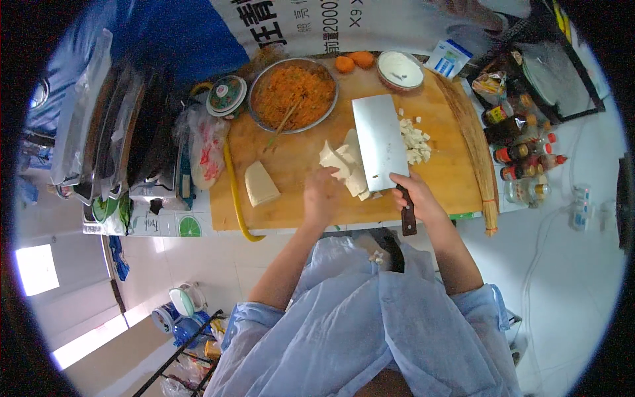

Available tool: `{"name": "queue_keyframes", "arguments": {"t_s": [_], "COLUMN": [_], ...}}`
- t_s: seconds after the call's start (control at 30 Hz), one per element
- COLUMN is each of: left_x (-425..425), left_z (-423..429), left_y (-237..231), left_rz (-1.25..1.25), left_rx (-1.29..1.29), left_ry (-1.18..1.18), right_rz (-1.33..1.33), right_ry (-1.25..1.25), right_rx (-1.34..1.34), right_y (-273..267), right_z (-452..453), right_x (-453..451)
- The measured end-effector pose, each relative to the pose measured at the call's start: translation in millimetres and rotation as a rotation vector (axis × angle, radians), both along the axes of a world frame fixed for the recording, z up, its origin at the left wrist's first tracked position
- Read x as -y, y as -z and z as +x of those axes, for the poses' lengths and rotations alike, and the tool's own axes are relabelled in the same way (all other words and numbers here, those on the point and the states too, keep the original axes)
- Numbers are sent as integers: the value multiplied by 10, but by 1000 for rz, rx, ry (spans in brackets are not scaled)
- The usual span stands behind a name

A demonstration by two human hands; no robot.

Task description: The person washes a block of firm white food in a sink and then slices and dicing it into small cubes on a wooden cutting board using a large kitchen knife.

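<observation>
My right hand (pixel 416 196) grips the dark handle of a wide Chinese cleaver (pixel 379 144), its broad steel blade lying over the pile of food on the wooden board. Left of the blade are pale slices (pixel 347 164) that look like tofu, partly hidden by it. Small pale cubes (pixel 417 144) are heaped on its right side. My left hand (pixel 320 193), blurred, is at the left edge of the slices, its fingertips close to them; whether they touch is unclear. A separate pale block (pixel 261 183) sits farther left on the wooden board (pixel 297 213).
A metal bowl (pixel 253 106) of shredded orange filling holds chopsticks (pixel 285 119). Behind are orange pieces (pixel 354 61) and a bowl of white powder (pixel 400 70). A yellow strap (pixel 230 183) edges the left, a straw bundle (pixel 471 144) the right. Several bottles (pixel 516 154) stand beyond.
</observation>
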State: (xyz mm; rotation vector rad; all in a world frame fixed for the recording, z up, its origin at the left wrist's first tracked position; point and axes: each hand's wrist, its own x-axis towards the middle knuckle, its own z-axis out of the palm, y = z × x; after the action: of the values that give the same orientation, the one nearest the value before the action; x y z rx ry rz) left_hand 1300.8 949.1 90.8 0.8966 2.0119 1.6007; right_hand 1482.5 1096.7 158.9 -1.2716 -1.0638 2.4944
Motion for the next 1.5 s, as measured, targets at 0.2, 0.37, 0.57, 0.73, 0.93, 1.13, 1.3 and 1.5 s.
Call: {"name": "queue_keyframes", "arguments": {"t_s": [0.2, 0.37, 0.57, 0.73, 0.93, 1.13, 1.3, 1.5], "left_x": [-237, -342, -706, -875, -1067, -1402, -1736, -1831], "left_z": [56, 91, 266, 185, 173, 223, 124, -150], "left_y": [-107, -672, -1279, -1071, -983, -817, -797, -502], "left_rz": [-19, 25, 139, -43, -65, -24, -193, -399], "left_rx": [-372, -350, -716, -779, -669, -689, -584, -697], "left_ry": [149, 204, 613, 929, 954, 933, 870, 924], "right_rz": [358, 1584, 1795, 1913, 1764, 1641, 1481, 1299], "right_ry": [22, -180, -411, -543, -533, -453, -385, -465], "right_rx": [163, 737, 882, 878, 799, 920, 1013, 1062], "right_y": [-55, -116, -399, -363, -396, -222, 4, 86], "right_z": [161, 286, 277, 303, 489, 855, 1228, 1451], "right_x": [-90, -110, -63, -95, -149, -320, -426, -407]}}
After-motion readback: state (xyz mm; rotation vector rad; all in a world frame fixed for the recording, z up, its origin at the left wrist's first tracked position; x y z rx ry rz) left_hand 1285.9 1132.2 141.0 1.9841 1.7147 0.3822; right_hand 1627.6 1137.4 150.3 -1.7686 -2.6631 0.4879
